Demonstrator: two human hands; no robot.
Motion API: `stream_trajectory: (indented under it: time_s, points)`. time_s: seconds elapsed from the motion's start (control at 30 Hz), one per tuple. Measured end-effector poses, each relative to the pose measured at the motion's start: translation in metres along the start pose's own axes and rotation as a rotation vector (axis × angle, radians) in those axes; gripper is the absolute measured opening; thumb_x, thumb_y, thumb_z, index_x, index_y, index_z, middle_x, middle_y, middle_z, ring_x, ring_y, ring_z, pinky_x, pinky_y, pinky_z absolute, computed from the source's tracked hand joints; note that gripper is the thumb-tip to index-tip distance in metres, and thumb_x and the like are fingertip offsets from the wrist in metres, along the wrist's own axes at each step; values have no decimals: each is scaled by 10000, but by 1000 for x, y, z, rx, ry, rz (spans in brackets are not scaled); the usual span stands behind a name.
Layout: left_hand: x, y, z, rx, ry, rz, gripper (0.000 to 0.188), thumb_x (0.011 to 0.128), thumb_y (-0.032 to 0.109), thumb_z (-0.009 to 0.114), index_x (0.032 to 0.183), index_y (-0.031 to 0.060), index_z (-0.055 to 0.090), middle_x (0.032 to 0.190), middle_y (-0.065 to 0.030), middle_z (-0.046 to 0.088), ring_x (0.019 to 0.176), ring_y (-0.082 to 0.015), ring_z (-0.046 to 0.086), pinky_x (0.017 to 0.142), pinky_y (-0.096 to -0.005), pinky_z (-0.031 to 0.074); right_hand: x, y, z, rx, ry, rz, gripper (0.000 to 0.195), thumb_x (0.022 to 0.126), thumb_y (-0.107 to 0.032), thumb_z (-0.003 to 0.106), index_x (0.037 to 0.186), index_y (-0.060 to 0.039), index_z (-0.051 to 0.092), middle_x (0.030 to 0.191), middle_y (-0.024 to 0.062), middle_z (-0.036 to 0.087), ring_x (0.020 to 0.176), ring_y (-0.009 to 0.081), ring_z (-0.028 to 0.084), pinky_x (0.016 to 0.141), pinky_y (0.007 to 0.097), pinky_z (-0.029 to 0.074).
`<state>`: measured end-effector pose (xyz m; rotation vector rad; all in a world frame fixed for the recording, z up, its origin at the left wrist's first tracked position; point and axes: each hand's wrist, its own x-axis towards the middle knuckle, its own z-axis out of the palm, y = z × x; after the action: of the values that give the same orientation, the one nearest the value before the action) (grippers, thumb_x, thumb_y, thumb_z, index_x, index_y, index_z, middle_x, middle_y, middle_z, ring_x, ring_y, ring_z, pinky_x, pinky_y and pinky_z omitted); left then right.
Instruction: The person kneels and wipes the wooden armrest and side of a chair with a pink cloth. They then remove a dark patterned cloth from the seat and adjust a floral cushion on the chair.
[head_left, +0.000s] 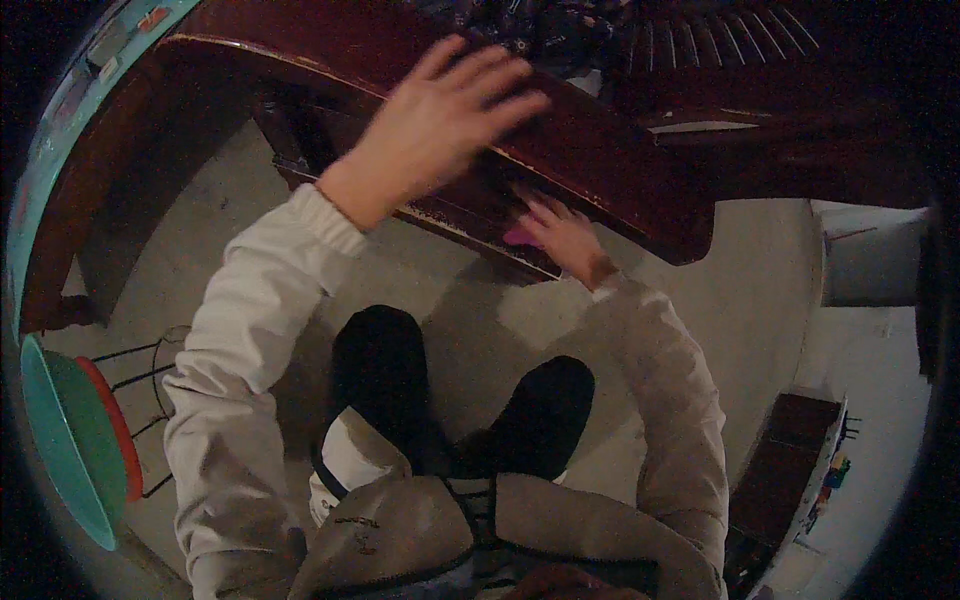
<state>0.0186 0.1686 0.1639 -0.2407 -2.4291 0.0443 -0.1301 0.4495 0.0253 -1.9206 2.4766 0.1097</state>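
My left hand (442, 120) is stretched over the front edge of a dark red-brown wooden table (600, 157), fingers spread, nothing in it; motion blurs it slightly. Lower and to the right, my right hand (559, 229) is at a wooden rail (480, 247) beneath the tabletop. A pink cloth-like piece (523, 234) shows under its fingers, pressed against the rail. Part of the right hand's fingertips lies in shadow.
Dark cluttered items (525, 26) and a slatted backrest (720, 41) are at the top. Green and red round stool seats (82, 442) with thin metal legs stand at left. A grey bin-like box (870, 262) and a dark cabinet (787, 465) are at right.
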Motion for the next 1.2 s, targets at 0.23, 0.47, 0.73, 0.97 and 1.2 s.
stream_trajectory:
  time_s: [0.23, 0.47, 0.73, 0.97, 1.2]
  points:
    - [-24, -39, -7, 152, 75, -107, 682, 767, 25, 668, 1412, 233, 598, 1443, 25, 604, 1351, -230, 546, 1198, -483, 340, -35, 26, -15, 33, 173, -196, 403, 893, -150, 646, 1296, -143, 658, 1585, 29, 460, 1393, 308, 494, 1054, 468, 512]
    - [-21, -37, -12, 142, 121, -104, 584, 815, 64, 684, 1370, 239, 633, 1400, 26, 638, 1325, -227, 568, 1166, -465, 373, 58, -2, 7, 109, 129, -254, 439, 905, -104, 639, 1338, -169, 620, 1562, 36, 474, 1378, 294, 512, 1050, 444, 524]
    - [-25, -30, -12, 108, 117, -168, 719, 772, 9, 662, 1439, 266, 589, 1489, 43, 585, 1380, -212, 532, 1172, -463, 370, -56, 47, 15, 100, 129, -131, 438, 870, -136, 691, 1306, -137, 642, 1542, 31, 510, 1423, 296, 461, 1112, 429, 471]
    - [-35, -34, -18, 97, 147, -187, 780, 712, 25, 718, 1437, 283, 586, 1480, 51, 592, 1374, -207, 538, 1163, -460, 379, 34, -14, -11, 275, 202, -236, 376, 869, -101, 688, 1243, -136, 689, 1498, 48, 555, 1372, 305, 519, 1085, 416, 497]
    - [-34, -37, -20, 144, 159, -129, 577, 768, 80, 742, 1318, 236, 667, 1379, 26, 657, 1298, -221, 592, 1121, -445, 412, 65, -26, 0, 100, 102, -172, 485, 846, -66, 643, 1318, -178, 651, 1555, 4, 509, 1385, 279, 514, 1108, 436, 476]
